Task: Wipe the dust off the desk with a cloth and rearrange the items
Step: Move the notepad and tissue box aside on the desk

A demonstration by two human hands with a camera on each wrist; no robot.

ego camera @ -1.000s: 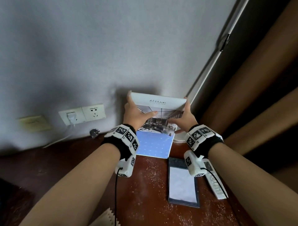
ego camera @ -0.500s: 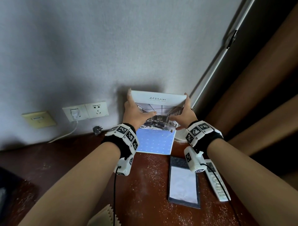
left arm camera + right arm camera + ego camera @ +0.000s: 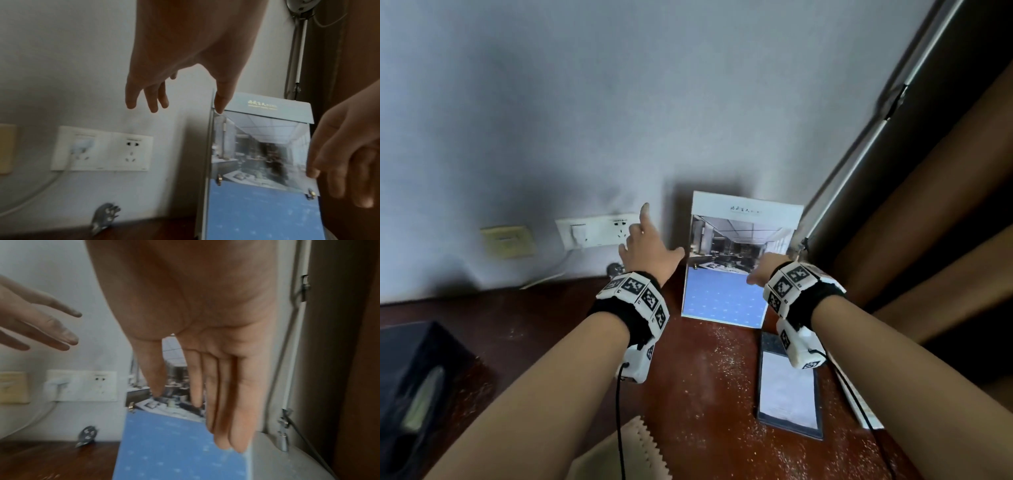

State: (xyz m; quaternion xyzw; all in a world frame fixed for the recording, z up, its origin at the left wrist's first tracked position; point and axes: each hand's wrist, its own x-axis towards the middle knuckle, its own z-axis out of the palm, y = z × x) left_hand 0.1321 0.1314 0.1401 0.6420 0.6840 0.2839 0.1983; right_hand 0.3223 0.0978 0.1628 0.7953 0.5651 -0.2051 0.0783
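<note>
Both hands have let go of the display board since the earlier frames. Nearest, a pale scalloped cloth [image 3: 616, 452] lies on the dusty reddish wooden desk [image 3: 705, 394], closer to the left arm. Beyond it the left hand [image 3: 645, 251] and right hand [image 3: 765, 269] hover with fingers straight, holding nothing. Farthest, the stiff glossy display board [image 3: 736, 260] stands upright, long axis vertical, against the wall.

Display board [image 3: 736, 260]: upright at back of table [image 3: 698, 394], leaning on wall; office photo above, blue panel below. Table: dark red-brown wood, speckled with pale dust. Cloth [image 3: 633, 452]: pale, zigzag-edged, at near edge. Dark-framed notepad [image 3: 789, 387] lies flat, right.
</note>
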